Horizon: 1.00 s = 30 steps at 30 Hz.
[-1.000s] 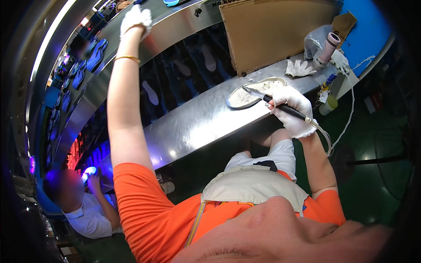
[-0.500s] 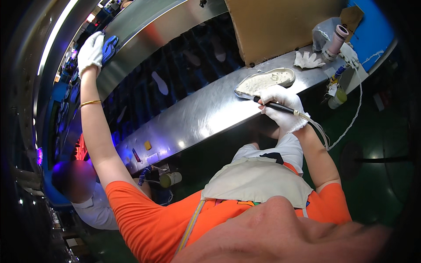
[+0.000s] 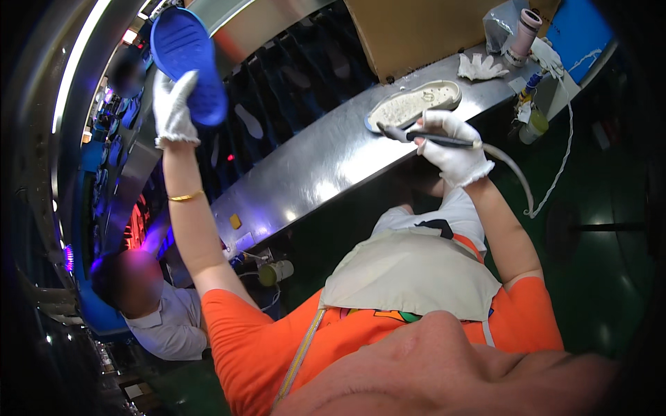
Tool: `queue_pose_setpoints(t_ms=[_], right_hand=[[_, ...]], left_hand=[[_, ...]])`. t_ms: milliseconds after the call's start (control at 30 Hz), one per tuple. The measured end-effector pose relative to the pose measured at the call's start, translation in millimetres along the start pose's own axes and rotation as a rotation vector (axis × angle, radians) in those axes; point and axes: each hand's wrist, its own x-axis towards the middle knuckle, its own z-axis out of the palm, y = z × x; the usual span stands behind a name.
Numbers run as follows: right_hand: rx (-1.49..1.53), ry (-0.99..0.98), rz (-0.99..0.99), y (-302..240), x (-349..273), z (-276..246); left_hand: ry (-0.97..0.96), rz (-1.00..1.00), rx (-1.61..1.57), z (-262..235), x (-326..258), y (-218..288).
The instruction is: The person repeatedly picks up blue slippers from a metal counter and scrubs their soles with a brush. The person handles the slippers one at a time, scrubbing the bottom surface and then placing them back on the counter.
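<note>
High on the left, my gloved left hand (image 3: 173,107) grips a blue shoe sole (image 3: 186,52) near its narrower middle, thumb across its face. My right hand (image 3: 454,149), in a white glove with bare fingertips, is closed round a black-handled brush (image 3: 444,140). A pale hose (image 3: 517,173) runs from the brush's handle end. The brush's dark tip points left, just in front of a cream-white shoe part (image 3: 416,104) with a raised rim; whether they touch I cannot tell. That shoe part lies on the metal bench ledge (image 3: 305,187).
Behind the ledge, a dark conveyor (image 3: 277,111) carries several insole-shaped pieces. A cardboard box (image 3: 430,35) stands at the back. To the right are a spare white glove (image 3: 481,68), a pink bottle (image 3: 525,35) and a hanging glue pot (image 3: 533,128). A co-worker (image 3: 152,298) sits at left.
My left hand has come back from the far left line, lifting a blue sole up into view. My right hand has shifted slightly, and the brush tip now points more to the left.
</note>
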Motion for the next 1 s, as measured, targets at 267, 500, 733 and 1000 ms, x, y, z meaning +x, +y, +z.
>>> queue_pose_setpoints(t_ms=[267,500,733,1000], right_hand=[[0.262,-0.032,0.065,-11.9,4.6,7.9],[-0.088,-0.061,-0.227,-12.7,5.2,17.8],[-0.413,-0.400,-0.669,-16.8,-4.2,27.4],[-0.074,-0.056,-0.191,-10.7,-10.9,27.0]], left_hand=[[-0.237,-0.689,-1.093,140.7,-156.3,-77.0],[-0.262,-0.781,-1.500,201.3,-198.9,-87.3],[-0.262,-0.743,-1.713,197.0,-194.1,-108.2],[-0.021,-0.647,-1.267,210.9,-210.1,-82.5]])
